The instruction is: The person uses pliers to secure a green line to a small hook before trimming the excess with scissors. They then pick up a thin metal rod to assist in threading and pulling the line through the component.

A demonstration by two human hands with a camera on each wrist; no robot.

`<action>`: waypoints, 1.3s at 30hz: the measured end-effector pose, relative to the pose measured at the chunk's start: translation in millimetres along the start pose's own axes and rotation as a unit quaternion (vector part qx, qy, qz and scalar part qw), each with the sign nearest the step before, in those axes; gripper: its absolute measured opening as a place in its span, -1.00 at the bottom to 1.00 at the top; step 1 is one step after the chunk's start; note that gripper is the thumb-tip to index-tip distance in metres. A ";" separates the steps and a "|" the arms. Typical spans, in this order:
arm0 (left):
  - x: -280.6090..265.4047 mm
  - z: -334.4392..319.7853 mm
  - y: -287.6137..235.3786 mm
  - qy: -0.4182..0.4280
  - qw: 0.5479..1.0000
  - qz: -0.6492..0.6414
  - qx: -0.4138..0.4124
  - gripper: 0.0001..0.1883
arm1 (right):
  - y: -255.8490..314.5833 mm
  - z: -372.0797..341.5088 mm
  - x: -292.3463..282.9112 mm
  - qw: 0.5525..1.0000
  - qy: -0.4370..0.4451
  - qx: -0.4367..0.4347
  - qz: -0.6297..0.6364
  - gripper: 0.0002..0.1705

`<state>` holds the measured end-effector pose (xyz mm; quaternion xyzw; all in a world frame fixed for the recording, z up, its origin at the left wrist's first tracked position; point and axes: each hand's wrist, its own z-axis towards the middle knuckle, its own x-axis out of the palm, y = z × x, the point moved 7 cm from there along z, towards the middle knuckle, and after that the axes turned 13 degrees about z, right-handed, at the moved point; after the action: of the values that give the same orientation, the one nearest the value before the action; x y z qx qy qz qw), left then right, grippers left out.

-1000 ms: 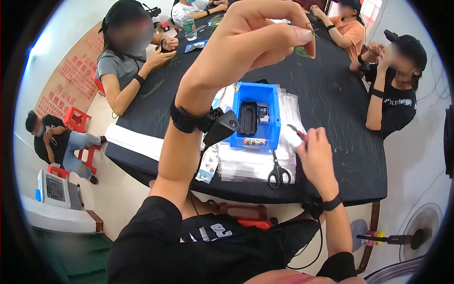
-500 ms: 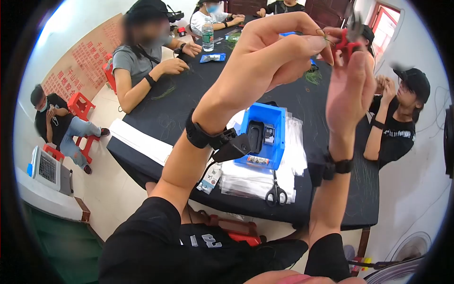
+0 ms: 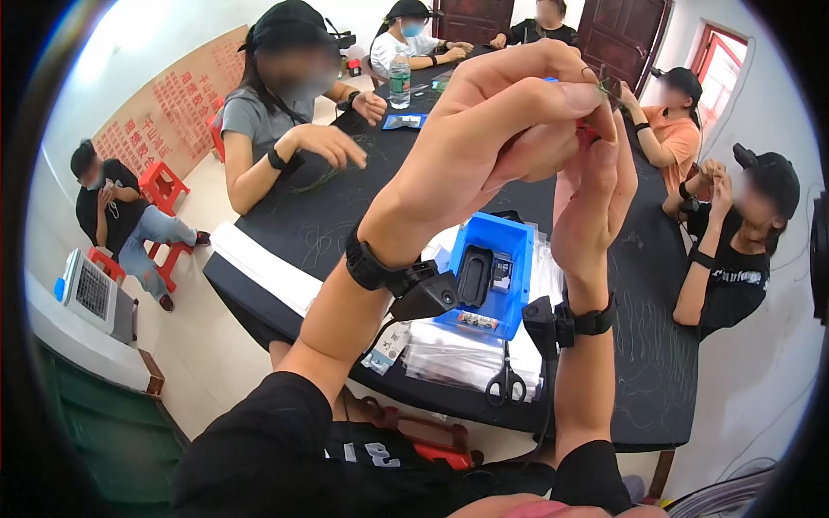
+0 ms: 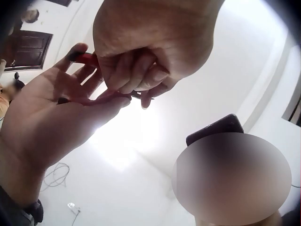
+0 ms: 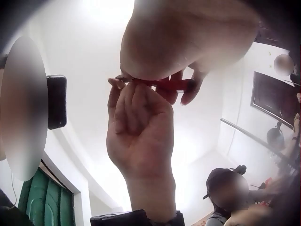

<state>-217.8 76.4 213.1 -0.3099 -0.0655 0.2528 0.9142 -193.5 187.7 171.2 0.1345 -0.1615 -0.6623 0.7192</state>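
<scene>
Raised in front of the head camera, my left hand [image 3: 518, 99] pinches a thin green line [image 3: 602, 87] between thumb and forefinger, its other fingers curled in. A small dark curved piece shows at those fingertips. My right hand [image 3: 591, 194] is up against it, holding small red-handled pliers [image 5: 176, 84]. The dark metal head of the pliers stands right at the left fingertips in the head view. In the left wrist view one red handle [image 4: 86, 58] shows across the right fingers; the left hand hides most of the tool.
Below the hands a blue bin [image 3: 522, 285] stands on plastic bags [image 3: 440, 354] on the black-covered table [image 3: 643, 406]. Black scissors [image 3: 506, 385] lie at its near side. White paper [image 3: 263, 269] is at the left, a bottle [image 3: 400, 82] farther back. Several people sit around.
My right hand has risen from beside the bin, bringing the pliers up to the left fingertips, and has closed in further since half a second ago. The left hand keeps its pinch.
</scene>
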 end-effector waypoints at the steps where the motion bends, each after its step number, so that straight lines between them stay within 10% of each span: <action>1: 1.1 -0.4 1.0 0.019 0.999 -0.032 0.003 -0.82 | -0.2 -0.2 0.4 1.000 0.001 0.001 0.001 -0.30; 39: -4.3 -0.5 2.3 0.017 1.000 0.004 -0.007 -0.78 | 26.6 10.2 -6.0 0.960 -0.016 -0.173 -0.221 -0.68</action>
<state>-222.3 75.6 211.5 -0.3211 -0.0503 0.2504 0.9120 -173.9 196.2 191.0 0.0296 -0.0222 -0.8246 0.5645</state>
